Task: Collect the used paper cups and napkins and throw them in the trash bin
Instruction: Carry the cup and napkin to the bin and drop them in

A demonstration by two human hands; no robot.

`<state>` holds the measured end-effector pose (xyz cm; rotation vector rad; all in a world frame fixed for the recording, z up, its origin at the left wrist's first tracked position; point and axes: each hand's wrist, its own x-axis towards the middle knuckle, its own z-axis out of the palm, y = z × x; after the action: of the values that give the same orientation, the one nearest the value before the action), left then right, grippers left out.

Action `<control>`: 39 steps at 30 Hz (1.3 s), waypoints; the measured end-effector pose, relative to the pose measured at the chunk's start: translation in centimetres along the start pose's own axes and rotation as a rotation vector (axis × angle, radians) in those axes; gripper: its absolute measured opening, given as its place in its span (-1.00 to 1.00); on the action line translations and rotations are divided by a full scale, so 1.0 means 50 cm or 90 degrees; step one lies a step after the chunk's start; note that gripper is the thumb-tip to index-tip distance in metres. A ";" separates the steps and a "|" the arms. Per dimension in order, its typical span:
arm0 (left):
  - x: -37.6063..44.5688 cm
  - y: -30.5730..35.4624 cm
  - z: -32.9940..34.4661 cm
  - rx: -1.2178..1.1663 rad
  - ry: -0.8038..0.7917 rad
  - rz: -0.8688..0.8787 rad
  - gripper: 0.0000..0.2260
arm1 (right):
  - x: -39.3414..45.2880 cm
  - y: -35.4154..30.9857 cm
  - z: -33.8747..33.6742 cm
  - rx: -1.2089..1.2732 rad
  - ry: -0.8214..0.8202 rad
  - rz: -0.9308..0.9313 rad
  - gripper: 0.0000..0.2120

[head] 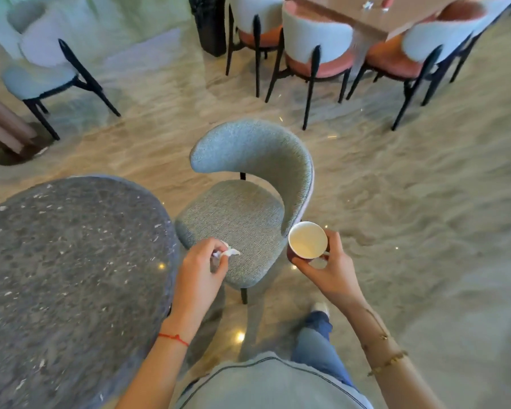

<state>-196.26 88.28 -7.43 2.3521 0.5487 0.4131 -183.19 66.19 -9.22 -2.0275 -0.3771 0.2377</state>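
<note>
The left hand [202, 261] pinches a crumpled napkin [226, 253] in curled fingers, while the right hand [326, 268] wraps around an empty cup [306, 240], held upright over the floor beside the chair [242, 208]. Both seem gathered for carrying to a bin. No writing is readable anywhere.

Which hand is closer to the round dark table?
Left. The left hand, pinching a napkin, hovers just past the table edge; the right hand holds the cup beyond the chair.
</note>
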 end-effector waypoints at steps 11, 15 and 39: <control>0.241 0.318 0.289 -0.042 0.002 0.058 -0.91 | 0.231 0.146 -0.379 -0.043 0.055 0.016 -0.40; 0.316 0.403 0.368 -0.048 0.005 0.066 -0.88 | 0.319 0.189 -0.478 -0.034 0.077 0.035 -0.42; 1.128 0.504 0.650 -0.010 0.056 0.058 -0.85 | 1.205 0.244 -0.626 -0.022 0.049 0.016 -0.42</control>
<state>-126.87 80.92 -5.60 2.3585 0.4790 0.5624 -114.90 56.99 -5.93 -2.0692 -0.3105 0.1696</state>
